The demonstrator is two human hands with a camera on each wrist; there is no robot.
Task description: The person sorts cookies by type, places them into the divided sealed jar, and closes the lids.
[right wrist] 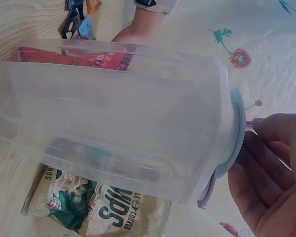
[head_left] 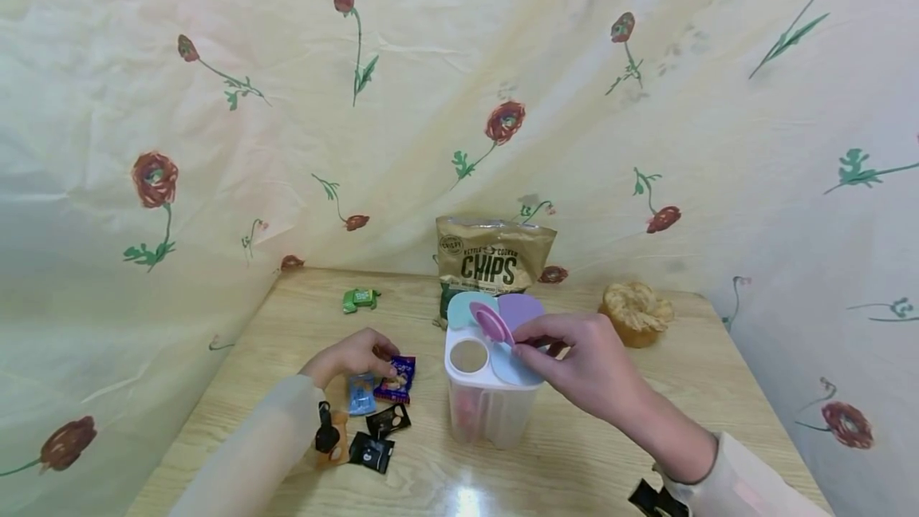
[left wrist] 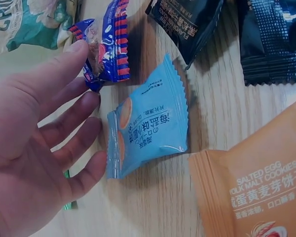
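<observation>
My left hand [head_left: 359, 355] pinches a small dark blue snack packet [left wrist: 107, 47] with red striped ends, thumb on its front and fingers behind. Beside those fingers lies a light blue snack packet [left wrist: 150, 126]. With thumb and fingertips, my right hand [head_left: 585, 357] pinches the raised pink lid [head_left: 491, 322] of a clear plastic container [head_left: 495, 417]. Under that lid a round opening [head_left: 469, 356] shows in the white top. The other flaps, teal [head_left: 470, 308], purple [head_left: 520, 308] and pale blue [head_left: 518, 369], lie flat. Through the wall, red packets [right wrist: 101, 60] show inside the container.
Two black packets [head_left: 372, 451] and an orange packet [left wrist: 256, 197] lie nearer me on the left. Green packets [head_left: 360, 299] lie farther back. A gold chips bag [head_left: 495, 254] stands behind the container. A round bread-like item [head_left: 637, 313] sits at the back right, before the flowered cloth.
</observation>
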